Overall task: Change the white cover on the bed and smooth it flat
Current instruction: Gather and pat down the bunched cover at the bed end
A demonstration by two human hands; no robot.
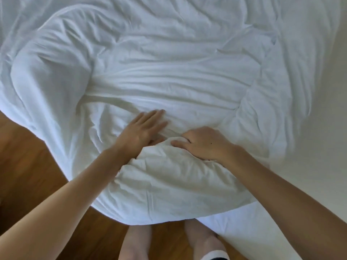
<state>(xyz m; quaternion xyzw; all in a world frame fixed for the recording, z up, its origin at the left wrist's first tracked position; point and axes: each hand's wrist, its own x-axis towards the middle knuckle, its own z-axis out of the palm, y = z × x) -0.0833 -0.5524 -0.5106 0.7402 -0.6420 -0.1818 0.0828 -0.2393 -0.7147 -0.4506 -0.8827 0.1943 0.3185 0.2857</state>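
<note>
Right hand [203, 142] fingers bunching white cover [169, 81], left hand [142, 128] fingers flat on it

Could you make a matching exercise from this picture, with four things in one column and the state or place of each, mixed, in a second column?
Column 1
1. left hand
2. right hand
3. white cover
4. wooden floor

Column 2
A. wrinkled, spread over the bed
B. fingers straight, lying flat on the fabric
C. brown, visible below the hanging edge of the bedding
D. fingers curled, gripping a bunched fold

Pairs: 1-B, 2-D, 3-A, 4-C
</note>
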